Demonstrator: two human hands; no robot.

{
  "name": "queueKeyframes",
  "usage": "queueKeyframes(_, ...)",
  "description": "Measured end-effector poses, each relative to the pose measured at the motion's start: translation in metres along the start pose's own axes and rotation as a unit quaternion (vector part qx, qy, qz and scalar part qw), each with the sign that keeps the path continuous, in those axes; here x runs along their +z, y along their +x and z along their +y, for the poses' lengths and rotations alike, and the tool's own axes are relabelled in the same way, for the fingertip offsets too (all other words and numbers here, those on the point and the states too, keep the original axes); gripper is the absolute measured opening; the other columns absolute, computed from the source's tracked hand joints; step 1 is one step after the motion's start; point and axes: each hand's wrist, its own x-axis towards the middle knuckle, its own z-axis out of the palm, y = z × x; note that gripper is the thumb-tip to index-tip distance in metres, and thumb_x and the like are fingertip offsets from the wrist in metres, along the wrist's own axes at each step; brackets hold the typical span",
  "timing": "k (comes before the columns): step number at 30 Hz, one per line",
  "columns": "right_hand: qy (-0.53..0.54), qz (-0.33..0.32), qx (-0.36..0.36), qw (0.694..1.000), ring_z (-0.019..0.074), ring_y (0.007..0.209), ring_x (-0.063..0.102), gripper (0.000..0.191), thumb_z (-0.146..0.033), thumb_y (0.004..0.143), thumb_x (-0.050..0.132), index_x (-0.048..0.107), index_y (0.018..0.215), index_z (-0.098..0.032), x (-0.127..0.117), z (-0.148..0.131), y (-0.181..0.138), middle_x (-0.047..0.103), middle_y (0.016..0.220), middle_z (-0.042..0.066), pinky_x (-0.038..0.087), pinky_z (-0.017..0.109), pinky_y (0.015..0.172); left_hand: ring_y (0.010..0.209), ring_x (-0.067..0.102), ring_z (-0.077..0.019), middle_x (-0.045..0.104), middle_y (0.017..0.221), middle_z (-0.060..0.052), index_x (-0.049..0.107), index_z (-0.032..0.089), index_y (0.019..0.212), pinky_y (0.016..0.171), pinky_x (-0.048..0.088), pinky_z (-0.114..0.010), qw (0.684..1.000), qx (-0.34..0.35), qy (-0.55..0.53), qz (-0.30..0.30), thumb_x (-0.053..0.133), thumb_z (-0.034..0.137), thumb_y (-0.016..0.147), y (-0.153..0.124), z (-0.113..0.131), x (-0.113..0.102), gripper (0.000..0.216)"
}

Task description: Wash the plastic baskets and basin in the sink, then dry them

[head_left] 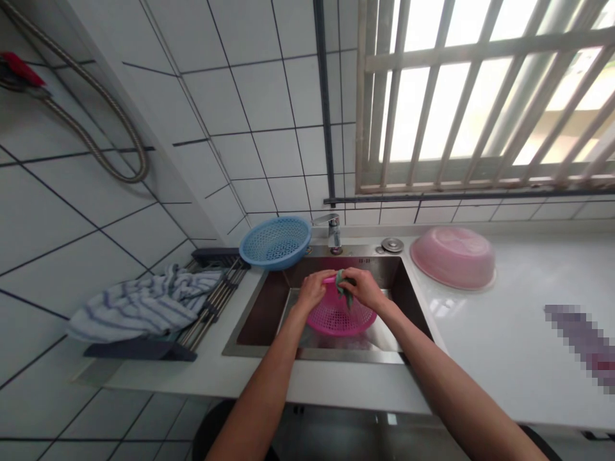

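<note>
The left hand's (pixel 313 289) fingers are curled tight over the rim of a magenta perforated plastic colander (pixel 339 318), gripping it at its 10 o'clock edge. The right hand's (pixel 367 288) fingers are closed around a small dark green scouring cloth (pixel 344 289), pressing it against the rim near 12 o'clock, so the two hands sit just beside each other. Both wrists bend slightly downward. The bare forearms run back toward 6 o'clock, the left one from 7 and the right from 5, spreading apart as they near the camera.

The colander is a round, shallow bowl with a fine grid of holes. It is tilted a little, with its open side up, and held inside the stainless steel sink (pixel 267 306), above the wet bottom. At the sink's 11 o'clock a light blue plastic colander (pixel 275 241) rests on the counter edge. A chrome tap (pixel 332 228) stands at 12, and an upturned pale pink plastic basin (pixel 454 257) lies at 2.
</note>
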Motion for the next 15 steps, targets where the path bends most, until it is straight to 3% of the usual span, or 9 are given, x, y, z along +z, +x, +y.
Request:
queueKeyframes(4,0.037,0.049,0.075,0.995,0.0171,0.074,0.065,0.010,-0.027,0.089,0.068,0.073,0.084,-0.020,-0.010,0.012,-0.001,0.072,0.079,0.001,0.048,0.026,0.072,0.134,0.061,-0.0152,0.070,0.138,0.003,0.072,0.029,0.132,0.121,0.042,-0.033,0.997,-0.025,0.018,0.070,0.044,-0.006,0.075,0.000,-0.009,-0.014,0.073)
queueKeyframes(6,0.048,0.053,0.094,0.993,0.0169,0.071,0.064,0.012,-0.029,0.089,0.069,0.073,0.084,-0.019,-0.013,0.014,-0.003,0.071,0.077,0.000,0.048,0.025,0.070,0.134,0.061,-0.0146,0.069,0.139,0.003,0.071,0.029,0.133,0.121,0.042,-0.033,0.997,-0.023,0.021,0.072,0.044,-0.006,0.075,0.000,-0.011,-0.016,0.073)
queueKeyframes(11,-0.009,0.004,0.029,1.000,0.0194,0.080,0.068,0.009,-0.026,0.090,0.072,0.078,0.095,-0.022,0.002,-0.001,-0.002,0.078,0.091,0.004,0.049,0.028,0.077,0.132,0.062,-0.0153,0.071,0.136,0.002,0.074,0.029,0.128,0.120,0.043,-0.034,1.000,-0.001,0.026,0.003,0.047,-0.004,0.077,0.000,-0.002,0.002,0.067)
queueKeyframes(15,-0.057,0.004,-0.002,0.998,0.0227,0.091,0.069,0.010,-0.024,0.090,0.073,0.078,0.099,-0.024,0.007,0.000,0.001,0.078,0.098,0.006,0.050,0.031,0.085,0.132,0.062,-0.0159,0.071,0.136,0.001,0.074,0.028,0.128,0.120,0.042,-0.035,1.000,-0.007,0.009,0.019,0.046,-0.004,0.077,0.001,0.000,0.002,0.067)
